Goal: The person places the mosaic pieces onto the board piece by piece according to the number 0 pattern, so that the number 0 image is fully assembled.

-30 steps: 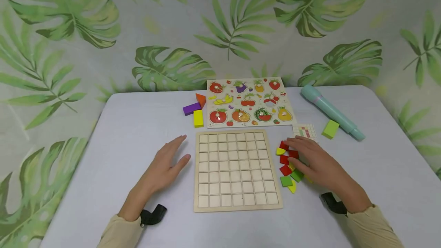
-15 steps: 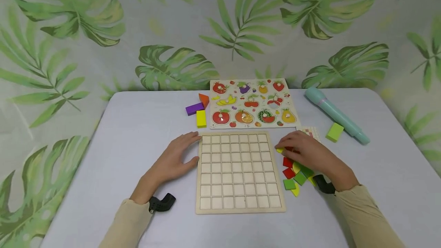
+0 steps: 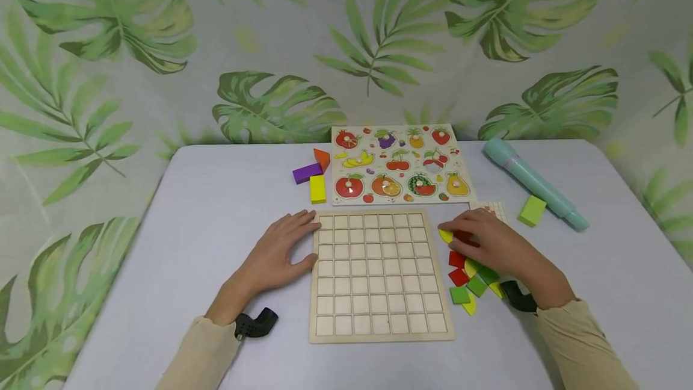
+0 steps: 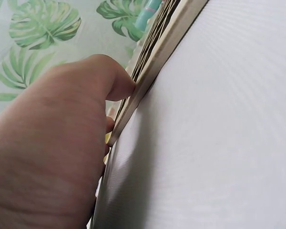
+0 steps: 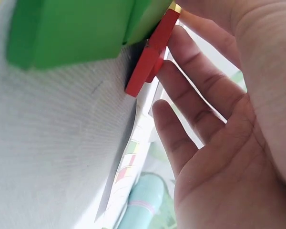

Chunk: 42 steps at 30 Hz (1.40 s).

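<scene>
Flat, relaxed left hand (image 3: 278, 251) against grid board (image 3: 379, 275) edge — right hand (image 3: 489, 242) pinches yellow tile (image 3: 446, 236).

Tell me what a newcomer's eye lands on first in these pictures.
The empty wooden grid board at the table's centre, with the left hand resting against its left edge. Just right of it, the right hand lies over a heap of red, green and yellow tiles. Behind the board lies a bright fruit puzzle, with a teal tube to its right.

Red tile (image 3: 463, 236): partly hidden beneath right hand (image 3: 495, 244). Card (image 3: 489, 209): pattern too small to read, near edge covered.
</scene>
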### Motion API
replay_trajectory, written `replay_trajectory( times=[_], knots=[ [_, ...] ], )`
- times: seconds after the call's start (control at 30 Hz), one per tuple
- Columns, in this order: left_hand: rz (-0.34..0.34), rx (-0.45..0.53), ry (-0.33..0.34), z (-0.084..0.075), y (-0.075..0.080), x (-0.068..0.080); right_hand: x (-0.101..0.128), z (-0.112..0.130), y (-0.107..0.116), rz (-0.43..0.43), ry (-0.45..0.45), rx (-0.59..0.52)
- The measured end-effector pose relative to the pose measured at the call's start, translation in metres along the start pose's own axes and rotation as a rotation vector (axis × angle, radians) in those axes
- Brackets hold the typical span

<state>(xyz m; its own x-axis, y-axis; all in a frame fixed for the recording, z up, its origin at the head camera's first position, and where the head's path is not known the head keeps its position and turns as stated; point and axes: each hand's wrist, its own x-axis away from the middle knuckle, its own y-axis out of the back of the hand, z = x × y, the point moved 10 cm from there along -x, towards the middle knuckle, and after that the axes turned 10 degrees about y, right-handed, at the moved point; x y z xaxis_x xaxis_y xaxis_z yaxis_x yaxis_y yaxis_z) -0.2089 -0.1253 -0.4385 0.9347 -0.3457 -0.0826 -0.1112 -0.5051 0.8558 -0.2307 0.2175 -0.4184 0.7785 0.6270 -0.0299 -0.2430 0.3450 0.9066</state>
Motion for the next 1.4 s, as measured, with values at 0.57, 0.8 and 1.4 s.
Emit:
replay_trajectory(
  times=[0.57,0.8,1.4],
  knots=[
    [-0.008,0.013,0.010,0.003,0.001,0.001,-0.005,-0.001,0.000,-0.010,-0.029,0.038],
    [-0.013,0.009,0.012,0.003,0.001,0.000,-0.006,0.005,0.003,-0.007,-0.004,0.055],
    [0.002,-0.012,0.025,0.003,-0.003,0.001,-0.042,0.051,0.009,-0.089,0.050,0.029]
  ],
)
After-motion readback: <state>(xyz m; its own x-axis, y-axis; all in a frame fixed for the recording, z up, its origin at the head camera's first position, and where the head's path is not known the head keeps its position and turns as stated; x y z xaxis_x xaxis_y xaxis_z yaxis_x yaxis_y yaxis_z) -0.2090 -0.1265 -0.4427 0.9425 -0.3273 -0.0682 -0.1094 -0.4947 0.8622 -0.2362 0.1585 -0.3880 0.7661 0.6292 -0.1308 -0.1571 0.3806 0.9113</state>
